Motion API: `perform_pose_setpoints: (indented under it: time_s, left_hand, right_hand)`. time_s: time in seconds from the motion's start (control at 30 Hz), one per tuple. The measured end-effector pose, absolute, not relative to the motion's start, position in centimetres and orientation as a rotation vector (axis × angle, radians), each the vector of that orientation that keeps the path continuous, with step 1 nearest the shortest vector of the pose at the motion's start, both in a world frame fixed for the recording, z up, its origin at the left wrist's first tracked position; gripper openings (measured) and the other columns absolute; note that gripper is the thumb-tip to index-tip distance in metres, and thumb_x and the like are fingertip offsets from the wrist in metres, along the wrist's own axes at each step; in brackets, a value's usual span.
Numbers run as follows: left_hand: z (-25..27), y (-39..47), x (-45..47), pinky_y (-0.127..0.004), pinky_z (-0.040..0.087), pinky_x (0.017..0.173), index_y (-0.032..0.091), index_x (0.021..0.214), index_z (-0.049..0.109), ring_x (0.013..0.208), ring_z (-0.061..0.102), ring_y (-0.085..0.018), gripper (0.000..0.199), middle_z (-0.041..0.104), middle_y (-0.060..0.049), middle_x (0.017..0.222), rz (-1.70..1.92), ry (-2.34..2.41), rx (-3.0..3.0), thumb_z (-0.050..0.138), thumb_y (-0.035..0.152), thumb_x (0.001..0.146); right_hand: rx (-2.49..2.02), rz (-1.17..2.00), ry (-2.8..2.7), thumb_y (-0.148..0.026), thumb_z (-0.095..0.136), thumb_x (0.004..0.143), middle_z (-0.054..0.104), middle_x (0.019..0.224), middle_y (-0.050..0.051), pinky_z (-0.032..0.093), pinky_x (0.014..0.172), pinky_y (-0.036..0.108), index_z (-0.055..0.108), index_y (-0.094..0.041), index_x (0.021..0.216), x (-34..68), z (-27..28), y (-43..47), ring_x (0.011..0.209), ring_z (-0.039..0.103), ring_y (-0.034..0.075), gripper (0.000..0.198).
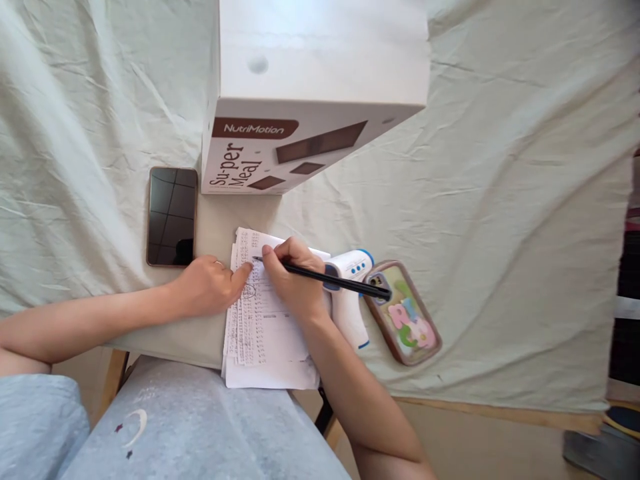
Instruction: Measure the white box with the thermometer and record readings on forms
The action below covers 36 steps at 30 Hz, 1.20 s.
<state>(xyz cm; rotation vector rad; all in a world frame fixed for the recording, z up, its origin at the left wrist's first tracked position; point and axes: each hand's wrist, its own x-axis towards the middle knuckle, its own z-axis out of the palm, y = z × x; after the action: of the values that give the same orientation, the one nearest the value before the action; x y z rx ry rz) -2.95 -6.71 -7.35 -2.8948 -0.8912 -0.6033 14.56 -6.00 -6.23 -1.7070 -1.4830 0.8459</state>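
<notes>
My right hand (300, 283) grips a black pen (345, 283) between thumb and fingers, its tip at the upper part of a stack of papers (283, 350). The top sheets carry columns of small printed or written marks, and a looped pen mark shows near the left side. At the papers' left edge rests my left hand (207, 287), index finger stretched onto the sheet near the pen tip and the other fingers curled, holding nothing. A white and blue infrared thermometer (347, 317) lies just right of the papers, partly hidden by my right hand and the pen.
A large white NutriMotion box (320, 60) stands at the back. To its left lies a dark-screened phone (171, 217). Another phone in a decorated case (407, 313) lies right of the thermometer. A pale, wrinkled cloth (500, 233) covers the table, whose front edge is near my lap.
</notes>
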Motion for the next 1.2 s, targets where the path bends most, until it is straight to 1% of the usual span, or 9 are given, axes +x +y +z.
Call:
perform_pose_setpoints:
  time_s: [0.3, 0.4, 0.63, 0.83, 1.2]
  left_hand:
    - [-7.58, -6.71, -2.93, -0.027, 0.042, 0.044, 0.006, 0.105, 0.06, 0.042, 0.056, -0.014, 0.024, 0.059, 0.001, 0.049, -0.593, -0.908, -2.874, 0.043, 0.017, 0.091]
    - [-7.58, -6.72, -2.9, -0.027, 0.041, 0.043, 0.004, 0.104, 0.059, 0.041, 0.055, -0.014, 0.024, 0.057, 0.002, 0.048, -0.615, -0.9, -2.871, 0.044, 0.017, 0.091]
    - [-7.55, -6.75, -2.9, -0.028, 0.039, 0.04, 0.004, 0.106, 0.057, 0.04, 0.053, -0.015, 0.025, 0.057, 0.002, 0.048, -0.596, -0.885, -2.872, 0.04, 0.014, 0.091]
    - [-7.61, -6.79, -2.88, -0.028, 0.04, 0.041, 0.004, 0.106, 0.057, 0.04, 0.054, -0.015, 0.024, 0.058, 0.002, 0.048, -0.596, -0.899, -2.874, 0.042, 0.015, 0.091]
    - [-7.58, -6.73, -2.92, -0.029, 0.038, 0.041, 0.005, 0.106, 0.058, 0.041, 0.055, -0.015, 0.025, 0.058, 0.002, 0.049, -0.606, -0.909, -2.896, 0.043, 0.016, 0.091]
  right_hand:
    - [-1.703, 0.825, -1.521, -0.032, 0.055, 0.079, 0.038, 0.047, -0.006, 0.034, 0.048, 0.026, 0.034, -0.025, 0.054, 14.71, -6.31, -6.0, 0.046, 0.036, 0.01, 0.033]
    - [-1.683, 0.81, -1.523, -0.032, 0.055, 0.08, 0.04, 0.047, -0.007, 0.035, 0.047, 0.026, 0.036, -0.025, 0.054, 14.77, -6.49, -6.0, 0.046, 0.037, 0.01, 0.033]
    - [-1.614, 0.743, -1.532, -0.026, 0.055, 0.08, 0.038, 0.046, -0.008, 0.032, 0.045, 0.024, 0.035, -0.024, 0.055, 14.72, -6.75, -5.99, 0.043, 0.035, 0.009, 0.032]
    - [-1.626, 0.745, -1.535, -0.028, 0.054, 0.081, 0.039, 0.046, -0.008, 0.032, 0.045, 0.024, 0.035, -0.023, 0.054, 14.73, -6.67, -5.99, 0.044, 0.035, 0.009, 0.033]
    - [-1.637, 0.7, -1.557, -0.027, 0.053, 0.082, 0.035, 0.046, -0.008, 0.031, 0.046, 0.024, 0.033, -0.024, 0.056, 14.76, -6.83, -6.02, 0.044, 0.033, 0.009, 0.033]
